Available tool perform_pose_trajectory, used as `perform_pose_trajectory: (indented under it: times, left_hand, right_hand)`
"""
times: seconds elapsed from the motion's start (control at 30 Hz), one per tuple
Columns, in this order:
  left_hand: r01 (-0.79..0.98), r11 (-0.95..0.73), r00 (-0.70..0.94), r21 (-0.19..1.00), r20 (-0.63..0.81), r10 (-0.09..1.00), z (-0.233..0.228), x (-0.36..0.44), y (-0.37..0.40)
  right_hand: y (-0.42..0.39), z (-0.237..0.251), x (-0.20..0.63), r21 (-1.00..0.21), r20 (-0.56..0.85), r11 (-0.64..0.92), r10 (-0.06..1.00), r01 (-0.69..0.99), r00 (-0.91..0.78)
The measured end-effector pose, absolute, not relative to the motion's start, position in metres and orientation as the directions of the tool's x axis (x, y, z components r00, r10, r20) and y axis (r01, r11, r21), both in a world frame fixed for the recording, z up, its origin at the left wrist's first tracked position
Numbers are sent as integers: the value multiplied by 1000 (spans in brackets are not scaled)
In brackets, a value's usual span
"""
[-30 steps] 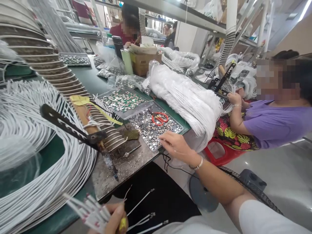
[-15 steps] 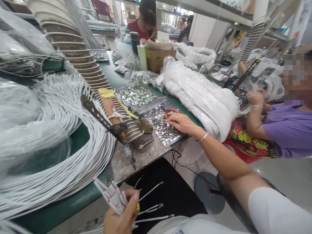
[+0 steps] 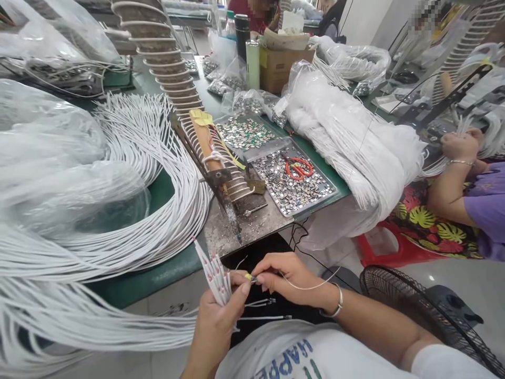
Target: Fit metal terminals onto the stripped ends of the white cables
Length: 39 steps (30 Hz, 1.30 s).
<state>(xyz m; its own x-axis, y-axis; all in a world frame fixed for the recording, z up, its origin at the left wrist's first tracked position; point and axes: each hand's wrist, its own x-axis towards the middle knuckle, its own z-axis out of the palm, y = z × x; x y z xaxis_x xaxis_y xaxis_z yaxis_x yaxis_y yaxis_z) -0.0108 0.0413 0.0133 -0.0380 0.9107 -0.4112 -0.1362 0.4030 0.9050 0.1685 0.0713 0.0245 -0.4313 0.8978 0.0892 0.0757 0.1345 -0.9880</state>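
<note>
My left hand (image 3: 223, 310) is closed round a bundle of white cables (image 3: 215, 273) whose cut ends show pinkish-red wire tips. Something yellow wraps a fingertip of that hand. My right hand (image 3: 292, 276) pinches a small metal connector (image 3: 253, 280) right at the left fingertips; the exact joint between it and a cable is too small to tell. A thin wire (image 3: 310, 288) trails in a loop from my right hand towards the wrist. Below the hands, several white cables (image 3: 268, 318) end in metal plugs. Above, a soldering iron (image 3: 232, 218) slants down over the table edge.
A tray of metal connectors (image 3: 276, 195) holds red-handled scissors (image 3: 299, 168). Behind it lies a tray of green-and-silver parts (image 3: 244, 132). Cable bundles (image 3: 173, 221) cover the left side; a bagged bundle (image 3: 347, 131) lies right. A ribbed duct (image 3: 177, 68) rises behind the iron. A co-worker's hands (image 3: 461, 145) work at right.
My right hand has left the connector tray and come down to meet my left hand, with a small connector between its fingers. The view has shifted, and the scissors now show fully.
</note>
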Motion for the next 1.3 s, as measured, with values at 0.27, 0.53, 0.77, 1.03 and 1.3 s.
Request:
perform_pose_trajectory:
  times: [0.27,0.53,0.77,1.03,1.3]
  left_hand:
    - [21,281,-18,959,-281,960,9,-17,35]
    - [118,288,-51,950,-284,957,10,-19,34]
    - [87,290,-174,953,-272,946,17,-16,39]
    - [-22,237,-224,971,-236,946,8,-19,55]
    - [-61,175,-231,983,-184,955,17,-11,73]
  right_hand:
    - [59,18,165,-998,30,51,920,42,-391]
    - [61,25,167,-978,100,164,909,127,-405]
    - [66,28,175,-910,226,355,856,212,-464]
    - [75,32,173,-931,158,274,898,241,-410]
    - [89,32,153,-803,519,544,839,244,-163]
